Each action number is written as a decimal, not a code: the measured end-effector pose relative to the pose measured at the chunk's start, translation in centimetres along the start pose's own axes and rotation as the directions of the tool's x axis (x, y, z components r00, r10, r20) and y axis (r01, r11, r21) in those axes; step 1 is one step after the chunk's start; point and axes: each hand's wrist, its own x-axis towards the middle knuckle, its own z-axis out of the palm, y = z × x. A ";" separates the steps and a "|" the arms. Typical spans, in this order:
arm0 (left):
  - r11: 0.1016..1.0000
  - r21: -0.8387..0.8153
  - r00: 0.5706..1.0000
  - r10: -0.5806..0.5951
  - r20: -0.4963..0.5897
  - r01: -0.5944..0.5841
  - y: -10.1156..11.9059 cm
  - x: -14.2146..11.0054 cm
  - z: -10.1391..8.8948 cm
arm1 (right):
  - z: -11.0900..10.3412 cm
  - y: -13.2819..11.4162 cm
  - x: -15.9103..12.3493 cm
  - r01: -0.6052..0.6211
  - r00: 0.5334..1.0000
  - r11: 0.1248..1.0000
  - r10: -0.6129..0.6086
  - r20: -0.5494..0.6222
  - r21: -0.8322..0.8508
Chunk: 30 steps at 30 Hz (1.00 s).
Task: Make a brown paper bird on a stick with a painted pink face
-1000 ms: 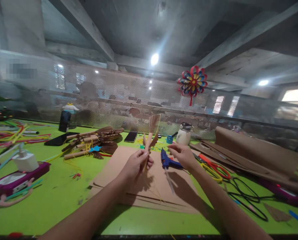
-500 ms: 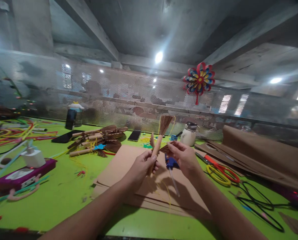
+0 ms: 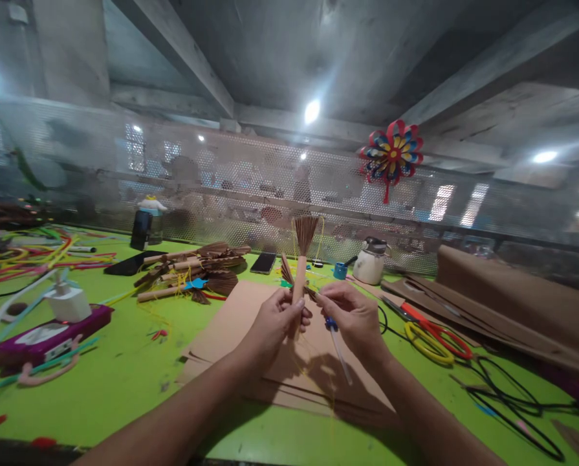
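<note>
My left hand [image 3: 280, 317] is closed around a rolled brown paper tube [image 3: 299, 278], held upright over the kraft paper sheets [image 3: 221, 330]. A pleated paper fan [image 3: 306, 234] spreads from the tube's top, with thin yellow string looping at both sides. Another small pleated piece [image 3: 286, 268] sticks out on the left. My right hand [image 3: 352, 317] is closed, fingertips pinching a pleated paper leaf [image 3: 311, 294] at the tube's right side; the fingers hide most of it. Partly behind that hand lies a blue glue gun [image 3: 330, 322] with a whitish glue stick [image 3: 341, 359].
Similar paper pieces [image 3: 196, 268] are piled at left, beside a phone [image 3: 262, 263]. A purple power strip [image 3: 51, 340] with a white plug stands farther left. Scissors [image 3: 432, 333], a black cable [image 3: 512, 395] and brown paper [image 3: 512, 298] lie right; a white jug [image 3: 369, 262] stands behind.
The tube has turned more upright and shifted slightly left. My right hand has moved a little down and left, and its fingers now cover more of the right pleated leaf.
</note>
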 end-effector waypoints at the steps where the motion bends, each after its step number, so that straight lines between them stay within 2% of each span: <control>1: 1.000 -0.005 1.000 0.007 -0.011 -0.007 0.1 0.0 0.1 | -0.1 0.1 0.0 0.034 0.999 0.998 -0.034 0.013 -0.043; 3: 1.000 -0.001 0.999 0.028 -0.027 -0.028 0.3 -0.2 0.3 | -0.1 0.2 0.0 0.067 0.997 0.991 -0.065 0.029 -0.113; 6: 0.998 0.038 0.997 0.058 -0.044 -0.057 0.4 -0.3 0.5 | 0.2 0.2 -0.1 0.048 0.999 0.988 -0.045 0.026 -0.149; 12: 0.988 0.126 0.991 0.098 -0.092 -0.086 0.3 -0.4 0.6 | 1.3 0.2 -0.7 -0.095 0.995 0.990 0.090 -0.047 -0.105; 18: 0.975 0.192 0.983 0.138 -0.122 -0.113 0.1 -0.1 0.3 | 1.9 0.5 -1.0 -0.114 0.993 0.992 0.110 -0.051 -0.063; 26: 0.991 0.117 0.989 0.075 -0.131 -0.060 -0.6 0.3 -0.2 | 2.1 0.8 -1.2 -0.151 0.988 0.988 0.151 -0.021 -0.009; 30: 0.986 0.145 0.985 0.103 -0.140 -0.083 -0.6 0.3 -0.2 | 2.0 0.7 -1.3 -0.134 0.991 0.990 0.134 0.003 -0.049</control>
